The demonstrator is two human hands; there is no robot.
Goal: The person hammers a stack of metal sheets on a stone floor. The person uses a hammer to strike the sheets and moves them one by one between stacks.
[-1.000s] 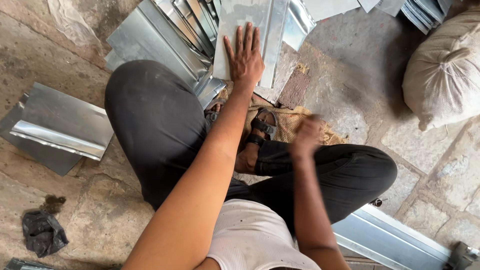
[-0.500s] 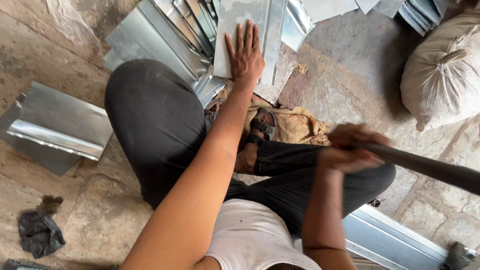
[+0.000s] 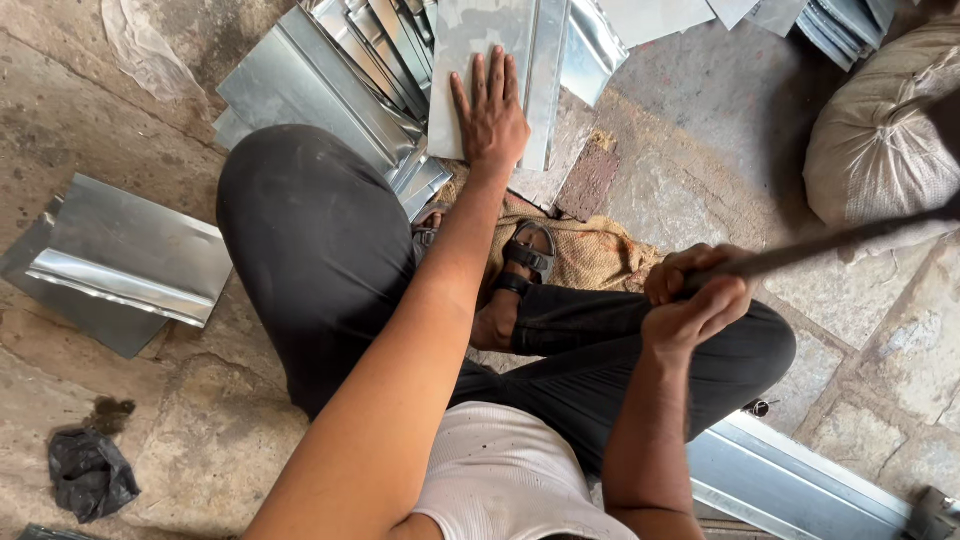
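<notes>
I sit cross-legged on a stone floor. My left hand [image 3: 492, 112] lies flat, fingers spread, on a folded metal sheet [image 3: 470, 50] in front of my knee. My right hand [image 3: 696, 292] is closed around the dark handle of a tool [image 3: 830, 240] that runs up and to the right, out of view; its head is hidden. A sandalled foot [image 3: 520, 262] rests on a piece of burlap [image 3: 590, 255] between the two hands.
Several bent metal sheets [image 3: 340, 70] are stacked beside the pressed one. Two more sheets [image 3: 120, 260] lie at the left. A stuffed sack [image 3: 880, 150] stands at the right, a long metal strip [image 3: 800, 485] lies at the lower right, and a dark rag [image 3: 90, 472] at the lower left.
My right hand has risen from near the burlap to above my right knee, with the dark tool handle gripped in it. My left hand has stayed flat on the sheet.
</notes>
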